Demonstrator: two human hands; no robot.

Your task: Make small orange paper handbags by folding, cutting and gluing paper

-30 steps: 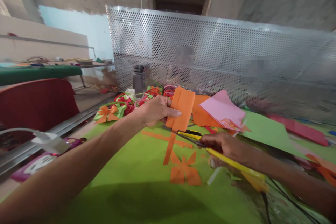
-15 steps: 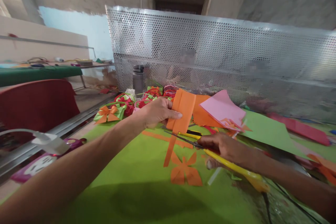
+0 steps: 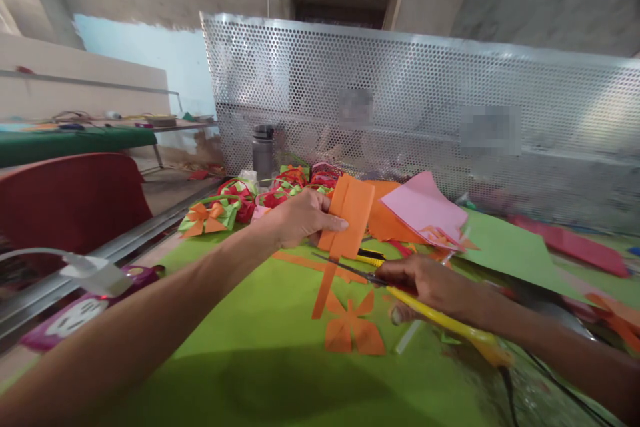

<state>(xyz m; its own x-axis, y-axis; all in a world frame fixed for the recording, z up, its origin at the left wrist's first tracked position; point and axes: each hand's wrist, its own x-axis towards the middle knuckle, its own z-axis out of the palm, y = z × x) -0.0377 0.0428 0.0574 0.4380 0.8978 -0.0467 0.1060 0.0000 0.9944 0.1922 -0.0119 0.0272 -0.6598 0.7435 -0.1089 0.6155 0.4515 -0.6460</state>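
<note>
My left hand (image 3: pixel 313 217) pinches a folded piece of orange felt (image 3: pixel 353 213), thumb on top, above the green sheet. In my right hand (image 3: pixel 417 277) is a pair of scissors (image 3: pixel 347 268), its handles hidden by the fingers. The dark blades cross the lower edge of the felt, where a narrow orange strip (image 3: pixel 324 293) hangs down. An orange cut-out with petal shapes (image 3: pixel 353 330) lies just below. A yellow tool with a cord, like a glue gun (image 3: pixel 465 330), is close along my right forearm. Behind the felt rests a yellow and black utility knife (image 3: pixel 371 257).
Felt bags with bows (image 3: pixel 207 217) and a grey bottle (image 3: pixel 263 153) stand at the back left. Pink (image 3: pixel 425 207) and light green sheets (image 3: pixel 515 247) lie to the right. A perforated metal screen (image 3: pixel 400 93) rises behind. A power strip (image 3: pixel 75 317) sits at the left edge.
The orange felt has dipped slightly and shifted a little to the right in my left hand. The scissor blades stay at its lower edge, nearly unmoved.
</note>
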